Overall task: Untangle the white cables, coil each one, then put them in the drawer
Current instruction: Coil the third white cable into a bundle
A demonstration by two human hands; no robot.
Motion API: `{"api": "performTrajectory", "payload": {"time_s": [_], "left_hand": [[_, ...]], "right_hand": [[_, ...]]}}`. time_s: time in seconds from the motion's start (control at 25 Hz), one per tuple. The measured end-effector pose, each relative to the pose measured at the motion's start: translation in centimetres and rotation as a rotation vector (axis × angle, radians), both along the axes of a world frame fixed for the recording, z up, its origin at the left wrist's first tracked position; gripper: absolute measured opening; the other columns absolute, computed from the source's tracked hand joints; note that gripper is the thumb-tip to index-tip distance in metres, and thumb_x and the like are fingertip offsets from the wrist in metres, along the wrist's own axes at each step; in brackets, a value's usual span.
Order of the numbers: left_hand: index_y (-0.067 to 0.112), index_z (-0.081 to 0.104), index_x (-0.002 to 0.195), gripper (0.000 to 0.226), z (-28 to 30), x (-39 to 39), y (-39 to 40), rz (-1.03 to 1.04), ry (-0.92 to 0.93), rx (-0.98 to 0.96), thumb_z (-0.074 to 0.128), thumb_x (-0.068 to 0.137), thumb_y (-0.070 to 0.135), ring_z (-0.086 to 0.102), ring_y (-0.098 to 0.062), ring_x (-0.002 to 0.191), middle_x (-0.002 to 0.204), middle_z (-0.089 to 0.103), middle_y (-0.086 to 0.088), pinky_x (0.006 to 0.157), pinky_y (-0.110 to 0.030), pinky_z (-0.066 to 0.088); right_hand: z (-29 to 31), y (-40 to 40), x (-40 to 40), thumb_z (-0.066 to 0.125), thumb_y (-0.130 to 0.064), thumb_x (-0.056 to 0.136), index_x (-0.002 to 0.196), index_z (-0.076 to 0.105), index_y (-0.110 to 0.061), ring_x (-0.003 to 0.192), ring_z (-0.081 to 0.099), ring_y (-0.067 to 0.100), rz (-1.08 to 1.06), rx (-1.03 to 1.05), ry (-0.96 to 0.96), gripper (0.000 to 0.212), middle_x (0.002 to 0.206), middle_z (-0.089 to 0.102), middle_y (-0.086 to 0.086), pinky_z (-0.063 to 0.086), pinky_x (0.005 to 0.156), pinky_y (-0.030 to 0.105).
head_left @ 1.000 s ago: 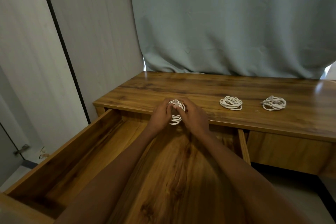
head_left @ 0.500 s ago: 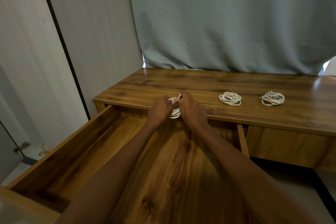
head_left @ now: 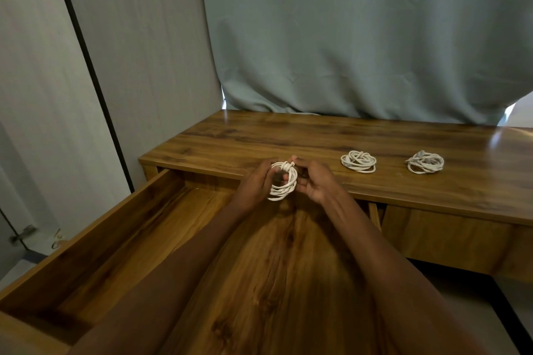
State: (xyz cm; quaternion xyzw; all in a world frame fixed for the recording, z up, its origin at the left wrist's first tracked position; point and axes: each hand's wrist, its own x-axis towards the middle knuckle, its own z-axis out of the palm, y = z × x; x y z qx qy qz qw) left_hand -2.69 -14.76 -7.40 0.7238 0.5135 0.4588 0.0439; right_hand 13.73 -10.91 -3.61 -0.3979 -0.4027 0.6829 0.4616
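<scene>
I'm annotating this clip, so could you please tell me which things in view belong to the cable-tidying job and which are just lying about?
Part of the job:
- coiled cable held upright between the left hand and right hand
- middle coil on the desk top
- right coil on the desk top
- open drawer

Just there:
- grey curtain
- wall panels

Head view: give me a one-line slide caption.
Both hands, left hand and right hand, hold a coiled white cable above the open drawer; two coiled cables wait on the desk.
</scene>
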Motion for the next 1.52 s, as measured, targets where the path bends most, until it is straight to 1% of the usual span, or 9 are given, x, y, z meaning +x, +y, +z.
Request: {"api": "performTrajectory", "payload": {"time_s": [0.2,0.36,0.44,0.6,0.76,0.92,1.08,1.28,1.52], "left_hand": [[0.016,0.062,0.120,0.027,0.0,0.0,-0.4,-0.004,-0.068,-0.034,0.060,0.098,0.031,0.067,-0.009,0.097,0.106,0.072,0.004,0.081,-0.021,0.047],[0.016,0.064,0.116,0.024,0.0,0.2,-0.6,0.045,-0.083,0.003,0.060,0.098,0.032,0.066,-0.006,0.091,0.100,0.072,0.006,0.078,-0.021,0.047],[0.015,0.065,0.114,0.022,0.2,0.0,-0.5,0.065,-0.122,0.025,0.058,0.100,0.031,0.066,-0.005,0.089,0.099,0.071,0.008,0.075,-0.019,0.048],[0.016,0.065,0.110,0.023,0.7,-1.8,-0.1,0.070,-0.250,0.000,0.057,0.100,0.034,0.067,-0.004,0.086,0.096,0.072,0.007,0.074,-0.027,0.054],[0.014,0.062,0.114,0.024,0.7,-2.0,-0.7,0.053,-0.255,0.015,0.056,0.101,0.032,0.066,0.001,0.086,0.096,0.069,0.011,0.072,-0.022,0.051],[0.014,0.060,0.120,0.024,1.3,-1.2,-1.5,0.008,-0.343,0.056,0.051,0.103,0.028,0.068,0.002,0.086,0.096,0.069,0.013,0.071,-0.016,0.052],[0.017,0.063,0.121,0.028,1.3,-1.1,-1.6,-0.022,-0.380,0.074,0.044,0.106,0.030,0.069,-0.003,0.088,0.099,0.071,0.009,0.072,-0.020,0.053],[0.019,0.064,0.118,0.023,1.0,-0.9,-1.1,-0.075,-0.407,0.037,0.045,0.106,0.027,0.069,-0.007,0.091,0.100,0.072,0.006,0.074,-0.022,0.054],[0.014,0.062,0.119,0.025,1.0,0.0,-0.6,-0.084,-0.404,0.000,0.044,0.106,0.027,0.069,-0.006,0.087,0.099,0.071,0.003,0.072,-0.023,0.055]], "right_hand": [[-0.4,0.0,0.1,0.064,-0.012,0.095,0.116,0.061,-0.010,0.061,0.071,0.024,0.009,0.091,-0.084,0.021,0.088,0.075,0.016,0.062,0.062,0.038],[-1.1,-0.6,-0.9,0.066,-0.025,0.097,0.106,0.070,-0.005,0.060,0.071,0.014,-0.185,0.390,-0.319,0.022,0.083,0.077,0.008,0.053,0.053,0.027],[-1.4,-0.4,-1.4,0.065,-0.039,0.095,0.102,0.075,-0.017,0.076,0.072,0.009,-0.249,0.624,-0.590,0.025,0.090,0.077,-0.004,0.052,0.068,0.028],[-2.3,-1.1,-2.5,0.064,-0.054,0.084,0.132,0.062,-0.030,0.103,0.068,0.013,-0.043,0.789,-0.842,0.053,0.119,0.073,-0.007,0.055,0.087,0.035],[-2.6,-1.1,-3.4,0.063,-0.044,0.092,0.123,0.069,-0.027,0.097,0.071,0.012,-0.121,0.839,-0.757,0.035,0.108,0.076,-0.007,0.057,0.085,0.038],[-2.0,-0.8,-3.1,0.071,-0.020,0.092,0.105,0.076,-0.019,0.087,0.075,0.014,0.017,0.587,-0.329,0.014,0.094,0.079,0.000,0.059,0.083,0.037],[-1.2,-1.0,-2.0,0.069,-0.010,0.093,0.115,0.074,-0.005,0.092,0.073,0.021,0.189,0.416,-0.168,0.023,0.105,0.077,0.014,0.058,0.084,0.032],[-1.2,-1.3,-1.8,0.075,-0.010,0.089,0.120,0.068,-0.011,0.092,0.073,0.018,0.089,0.506,-0.212,0.032,0.111,0.075,0.009,0.059,0.073,0.028],[-1.8,-0.3,-1.0,0.074,-0.008,0.090,0.138,0.054,-0.028,0.107,0.071,0.021,0.072,0.628,-0.268,0.056,0.122,0.070,0.007,0.060,0.088,0.038]]}}
